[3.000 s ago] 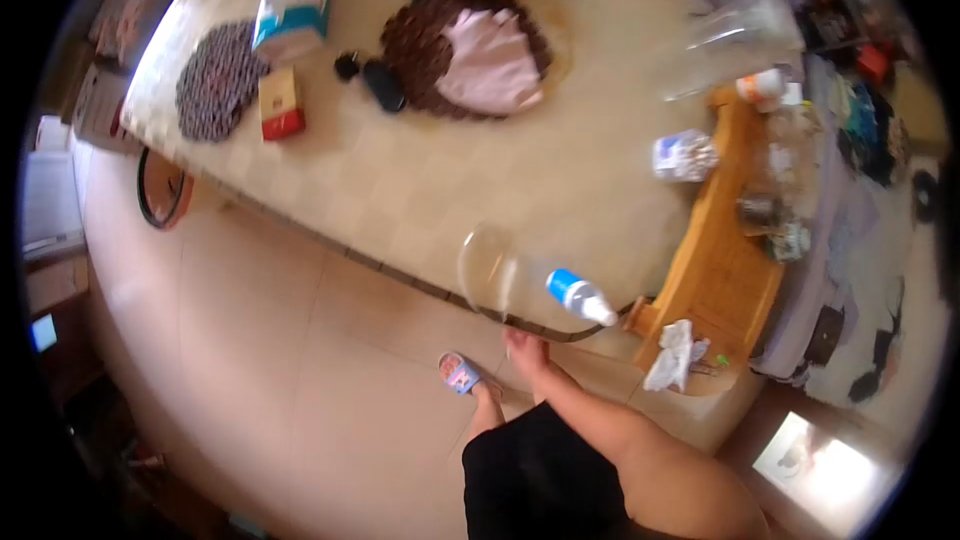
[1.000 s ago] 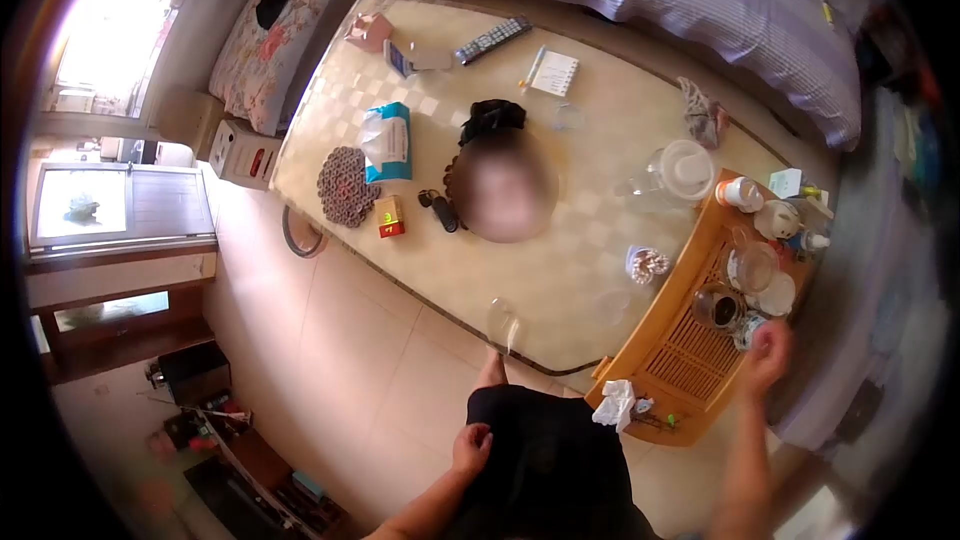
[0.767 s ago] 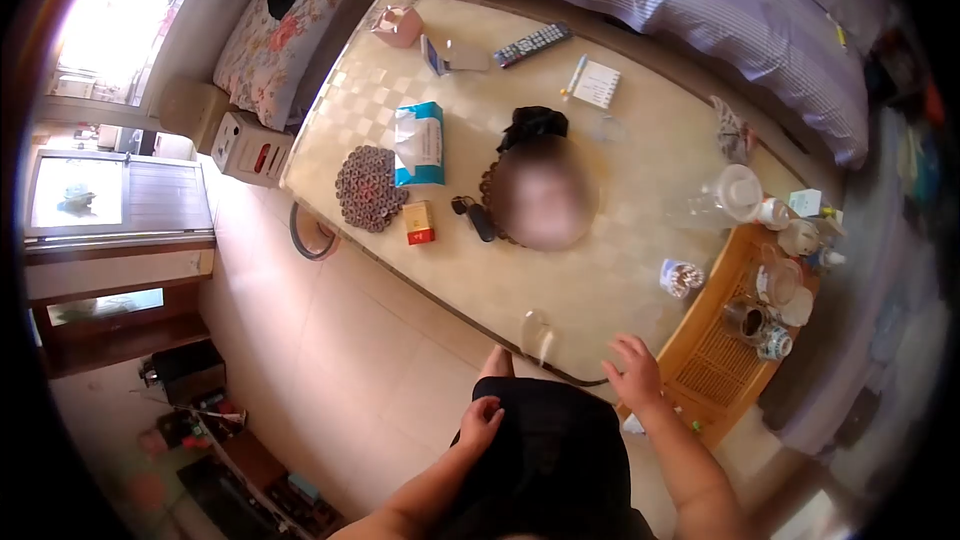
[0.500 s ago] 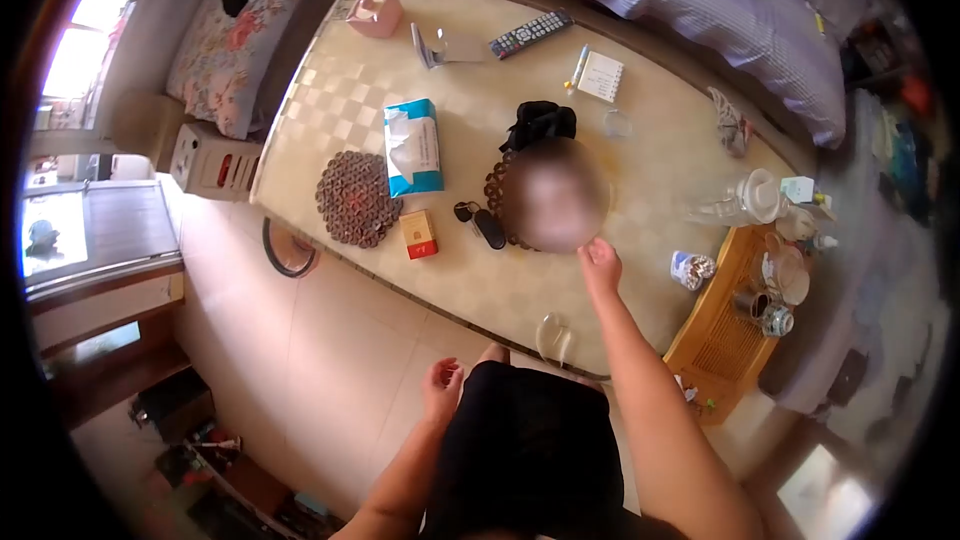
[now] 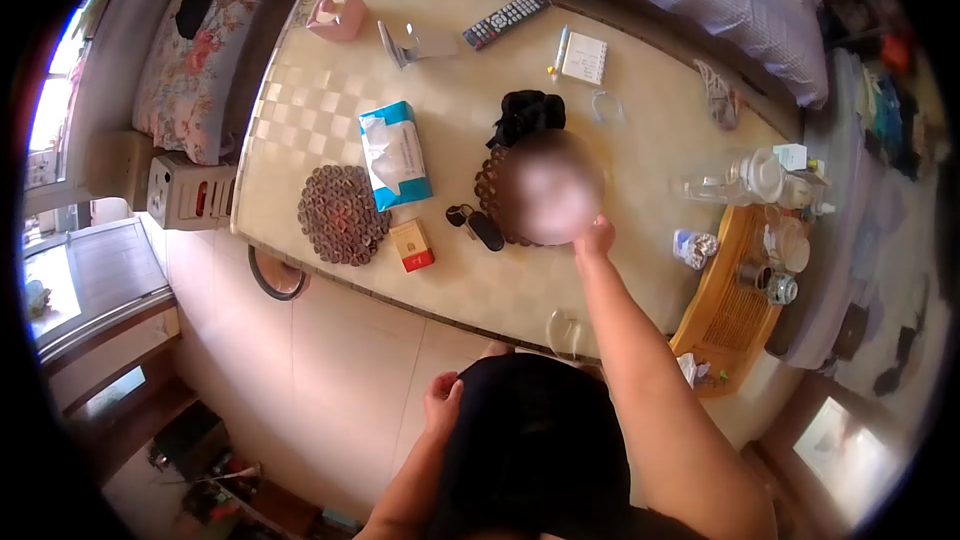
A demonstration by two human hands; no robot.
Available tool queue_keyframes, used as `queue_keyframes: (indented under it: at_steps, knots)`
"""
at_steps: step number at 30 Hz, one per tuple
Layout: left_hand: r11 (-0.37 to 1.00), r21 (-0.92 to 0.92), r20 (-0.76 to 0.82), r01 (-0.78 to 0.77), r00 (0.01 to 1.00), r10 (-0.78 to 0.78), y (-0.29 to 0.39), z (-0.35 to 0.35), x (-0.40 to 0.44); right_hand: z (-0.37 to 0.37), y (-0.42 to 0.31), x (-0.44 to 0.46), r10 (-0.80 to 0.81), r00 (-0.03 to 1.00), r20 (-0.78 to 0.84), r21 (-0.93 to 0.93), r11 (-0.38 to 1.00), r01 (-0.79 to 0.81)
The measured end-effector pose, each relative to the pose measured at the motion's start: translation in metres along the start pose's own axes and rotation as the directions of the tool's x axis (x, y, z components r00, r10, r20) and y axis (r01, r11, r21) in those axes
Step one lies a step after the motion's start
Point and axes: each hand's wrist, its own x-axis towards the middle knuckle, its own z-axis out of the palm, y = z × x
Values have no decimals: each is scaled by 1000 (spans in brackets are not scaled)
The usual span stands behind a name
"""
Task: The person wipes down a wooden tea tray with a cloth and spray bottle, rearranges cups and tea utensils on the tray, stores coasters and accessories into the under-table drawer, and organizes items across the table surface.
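Note:
A pink cloth [image 5: 552, 202], largely blurred, lies on a brown round mat [image 5: 487, 183] near the table's middle. My right hand [image 5: 596, 238] reaches over the table, its fingers closed at the cloth's lower right edge; the fingertips are partly hidden. Just above the cloth is a black bundle [image 5: 528, 117]. Car keys [image 5: 485, 230] lie left of the mat. My left hand [image 5: 442, 402] hangs beside my black shorts, its fingers loosely curled and apart, holding nothing.
On the table [image 5: 450, 290] are a tissue pack [image 5: 396, 156], a small box [image 5: 412, 245], a grey woven mat [image 5: 343, 215], a remote [image 5: 507, 20], a notebook [image 5: 584, 56] and a tub of cotton swabs [image 5: 694, 248]. A wooden tray [image 5: 724, 325] with jars stands right.
My right hand has moved from the tray's jars, across the table's front, to the cloth. The blue-labelled bottle seen earlier at the front edge is gone from there. The view has shifted.

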Motion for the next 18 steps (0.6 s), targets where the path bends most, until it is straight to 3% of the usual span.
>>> queue_keyframes:
  at_steps: [1,4,5,7,9,10,12,13,14,15,16,17,18]
  knots:
    - [1000,-10,6,-5,1000,5,-1,4,0,-5,9,-1,-186,982,-33,-142,973,179]
    - [998,48,50,-36,998,33,-9,12,-1,-27,47,4,32,997,73,-2,999,-32]
    - [996,81,69,-49,997,43,-9,15,-3,-39,48,-4,162,971,175,96,979,-180]
    - [997,-57,118,52,992,-45,-1,32,-3,-77,47,-24,365,841,399,235,846,-478]
    - [946,-234,215,226,961,-176,26,63,1,-105,34,-57,343,768,540,389,708,-589]
    - [880,-331,288,341,924,-250,46,82,7,-119,24,-72,339,753,564,363,717,-595]
    - [743,-484,459,462,857,-234,56,120,37,-131,26,-95,315,753,577,357,732,-580]
    - [650,-573,580,499,807,-108,49,132,60,-134,32,-102,297,773,560,378,738,-558]
    - [539,-629,679,560,734,29,46,151,80,-139,34,-104,318,769,554,256,814,-521]
    - [602,-638,539,479,837,-95,84,176,72,-146,37,-107,350,766,540,121,868,-482]
    - [620,-625,525,474,843,-115,59,187,97,-153,46,-109,310,785,536,169,872,-460]
    - [633,-627,536,455,841,-73,52,189,104,-157,51,-111,269,801,535,214,874,-436]
    - [685,-625,509,375,861,-7,61,191,102,-169,46,-109,267,810,523,145,908,-393]
